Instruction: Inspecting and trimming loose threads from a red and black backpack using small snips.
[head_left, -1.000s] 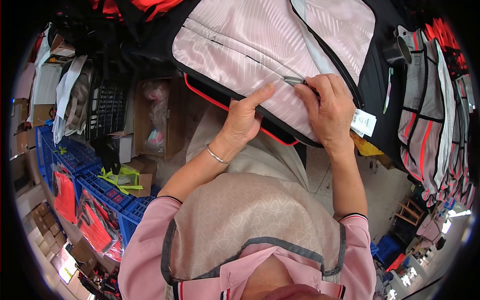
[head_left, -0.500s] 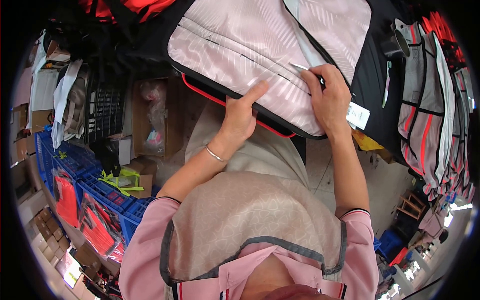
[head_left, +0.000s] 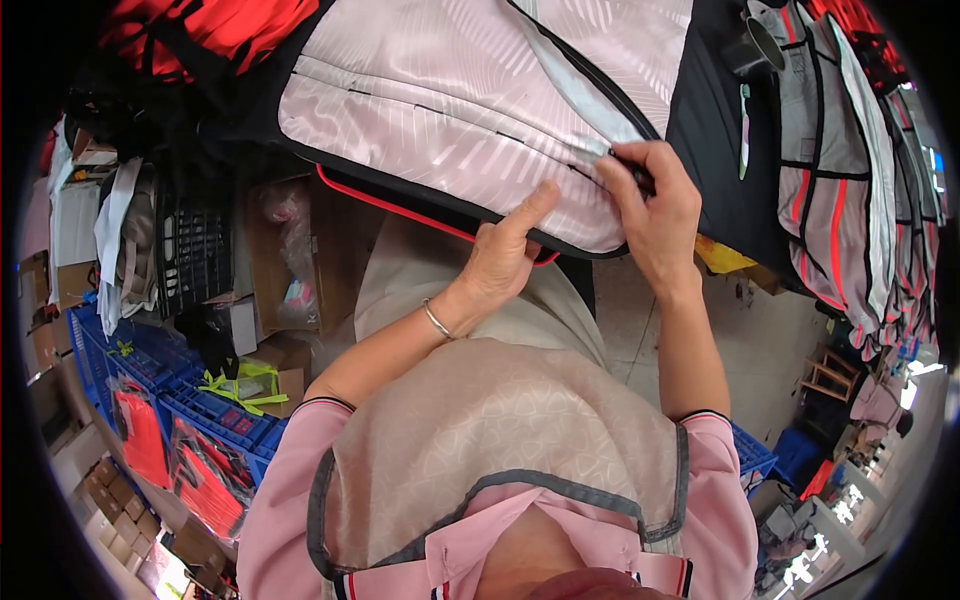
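A black bag or case with a shiny pale pink lining (head_left: 420, 130) and red edging lies spread in front of me. My left hand (head_left: 500, 250) grips its near edge, thumb on the lining and fingers tucked under. Above the near right corner, my right hand (head_left: 655, 205) is closed around a small dark-handled tool (head_left: 643, 178); fingers hide most of it, and its tip is blurred. A slanted seam with dark stitch marks runs across the lining to the fingertips. Beyond them, a black-edged opening (head_left: 590, 80) exposes whitish material.
On the black surface at right are a toothbrush (head_left: 744, 130) and a metal cup (head_left: 755, 50). Grey panels with red strips (head_left: 835, 170) hang farther right. At left stand a black crate (head_left: 195, 240), a cardboard box (head_left: 290, 260) and blue crates (head_left: 210, 405).
The bag has shifted left in view, and my left hand is closer to its near right corner. The tool's silver tip no longer shows clearly. A white tag by my right wrist has gone from sight.
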